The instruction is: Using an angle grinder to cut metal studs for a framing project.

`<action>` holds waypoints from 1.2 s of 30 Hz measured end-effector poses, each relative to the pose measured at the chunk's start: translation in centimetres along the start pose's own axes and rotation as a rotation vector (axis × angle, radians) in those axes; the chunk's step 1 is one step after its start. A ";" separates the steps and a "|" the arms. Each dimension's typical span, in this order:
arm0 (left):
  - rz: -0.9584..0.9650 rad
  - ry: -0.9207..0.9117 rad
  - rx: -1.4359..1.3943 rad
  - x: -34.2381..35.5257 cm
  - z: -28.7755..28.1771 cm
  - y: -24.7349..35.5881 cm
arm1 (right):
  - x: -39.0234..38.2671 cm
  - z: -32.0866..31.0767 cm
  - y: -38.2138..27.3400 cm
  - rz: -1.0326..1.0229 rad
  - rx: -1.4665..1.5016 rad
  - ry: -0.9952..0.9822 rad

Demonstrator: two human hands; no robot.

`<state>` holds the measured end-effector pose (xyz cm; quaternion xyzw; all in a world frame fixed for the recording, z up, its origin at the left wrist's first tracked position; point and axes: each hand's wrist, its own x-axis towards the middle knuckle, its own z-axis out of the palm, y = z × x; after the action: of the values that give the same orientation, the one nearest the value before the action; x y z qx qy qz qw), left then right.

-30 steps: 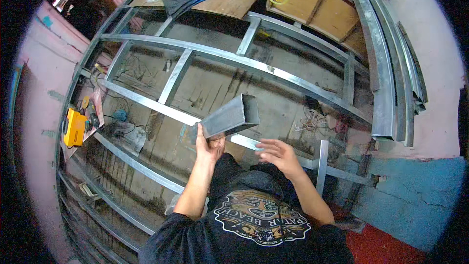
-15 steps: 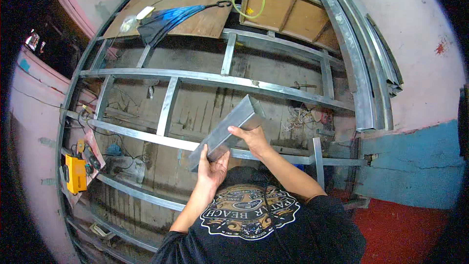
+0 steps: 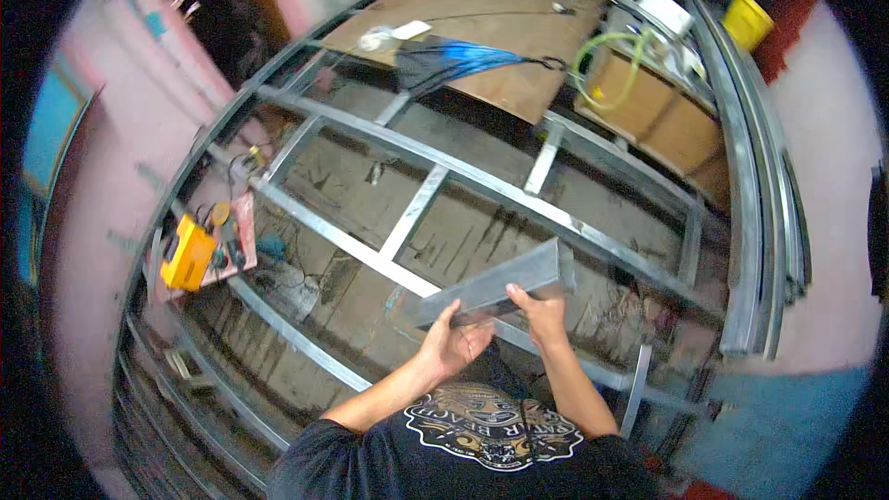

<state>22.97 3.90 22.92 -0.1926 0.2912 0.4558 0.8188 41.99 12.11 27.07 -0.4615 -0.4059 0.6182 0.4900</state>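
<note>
A short length of grey square metal tube (image 3: 500, 289) lies across both my hands, raised over the metal frame and tilted up to the right. My left hand (image 3: 454, 347) cradles its lower left end from beneath, thumb up along the near side. Near the upper right end, my right hand (image 3: 542, 315) grips it with the thumb on the near face and the fingers hidden below. Under the tube runs the frame of silvery metal bars (image 3: 370, 255), joined by short crosspieces (image 3: 415, 211).
At left a yellow boxy machine (image 3: 189, 252) rests on a board. A plywood sheet (image 3: 500, 83) holds a blue and black folded umbrella (image 3: 463, 60). Long metal channels (image 3: 750, 222) lean along the right wall. A wooden cabinet (image 3: 648, 116) carries a green hose (image 3: 607, 46).
My view has swung left, so the frame appears turned and shifted right. The tube stays in both hands and now lies at a flatter angle in the picture.
</note>
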 end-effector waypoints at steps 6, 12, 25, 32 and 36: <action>0.465 0.060 0.735 -2.5 -0.6 -1.2 | 1.2 1.4 -0.1 -0.110 -0.600 -0.178; 1.389 0.310 1.520 -4.1 -0.8 1.5 | 0.8 7.8 -2.1 -0.488 -0.665 -0.545; 1.822 0.573 1.087 -15.1 -11.0 13.8 | -0.4 31.7 3.6 -0.373 -0.696 -1.161; 1.755 0.857 0.930 -23.2 -19.7 16.7 | -4.1 44.3 8.8 -0.172 -0.942 -1.516; 1.660 1.136 0.799 -25.7 -24.9 14.7 | -4.4 49.3 10.0 -0.319 -0.876 -1.864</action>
<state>-7.80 -19.36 20.12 0.1622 0.7952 0.5842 0.0036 -7.69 3.43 30.34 0.1205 -0.8686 0.4560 -0.1520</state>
